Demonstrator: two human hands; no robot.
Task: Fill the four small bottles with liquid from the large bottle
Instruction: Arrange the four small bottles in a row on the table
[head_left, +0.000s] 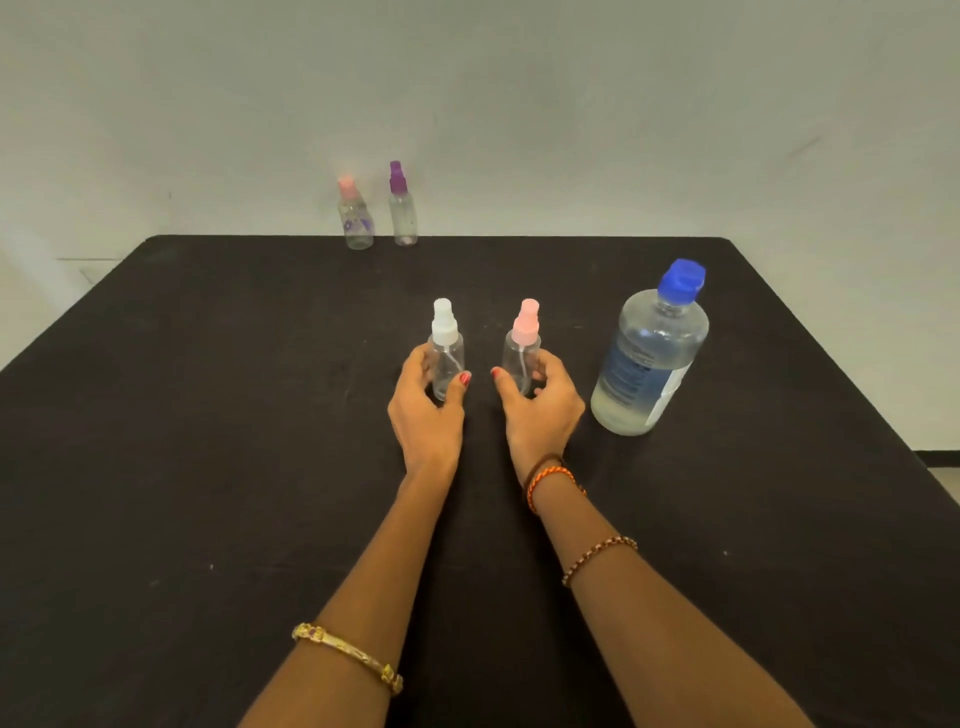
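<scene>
Two small clear spray bottles stand upright at the middle of the black table (208, 415). My left hand (423, 410) grips the white-capped bottle (445, 343) round its lower body. My right hand (540, 405) grips the pink-capped bottle (523, 343) the same way. Right of them stands the large clear bottle (649, 353) with a blue cap, a label and pale liquid in its lower part. At the table's far edge stand two more small bottles, one with a pink cap (355, 218) and one with a purple cap (402, 208).
A pale wall rises right behind the table's far edge. The black cloth runs wide to the left and right of my arms. Bracelets sit on both my wrists.
</scene>
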